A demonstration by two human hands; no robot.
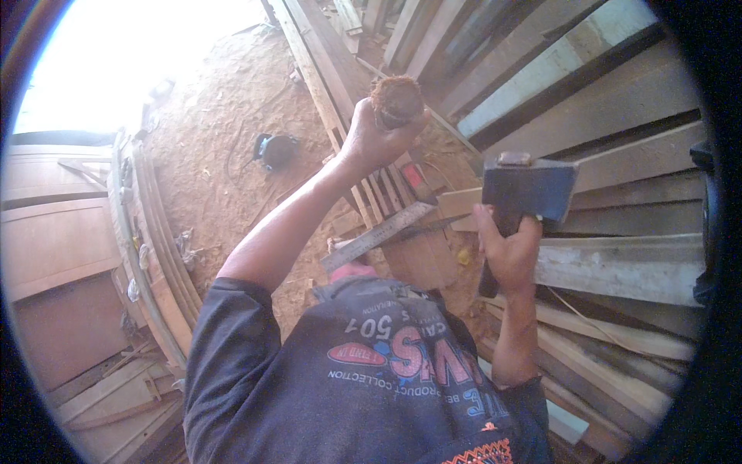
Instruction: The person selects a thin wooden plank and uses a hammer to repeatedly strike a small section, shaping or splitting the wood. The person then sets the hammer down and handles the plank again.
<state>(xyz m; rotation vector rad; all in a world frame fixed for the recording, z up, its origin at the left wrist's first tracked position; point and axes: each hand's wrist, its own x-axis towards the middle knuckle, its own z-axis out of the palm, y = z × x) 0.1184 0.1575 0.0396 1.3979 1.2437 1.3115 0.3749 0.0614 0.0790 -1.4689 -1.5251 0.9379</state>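
Head view, looking steeply down: the person's own dark printed shirt (pixel 371 387) fills the lower middle, and both bare forearms rise from it toward the upper half of the frame.

The left hand (pixel 376 139) is closed around a short, round, reddish-brown wooden piece (pixel 396 99) at upper centre. Its frayed, fibrous end faces the camera, so its long axis runs roughly along the line of sight and its length is hidden by the fingers.

The right hand (pixel 508 251), right of centre, is wrapped tight around the handle of a dark blue-grey steel-headed hammer-like tool (pixel 528 189). The blocky head sits above the fist and the handle runs down through it, nearly upright in the picture. The wooden piece lies up and to the left of that head, well apart from it, with open air between them; the 2 hands do not touch.

Between the forearms a grey steel ruler (pixel 377 236) lies slanted across a stack of brown planks. Long pale boards (pixel 618 271) fan across the right side. A small dark object (pixel 274 148) rests on the reddish sawdust floor (pixel 216 116) at upper left; its kind is unclear. The upper left corner is blown out by daylight.
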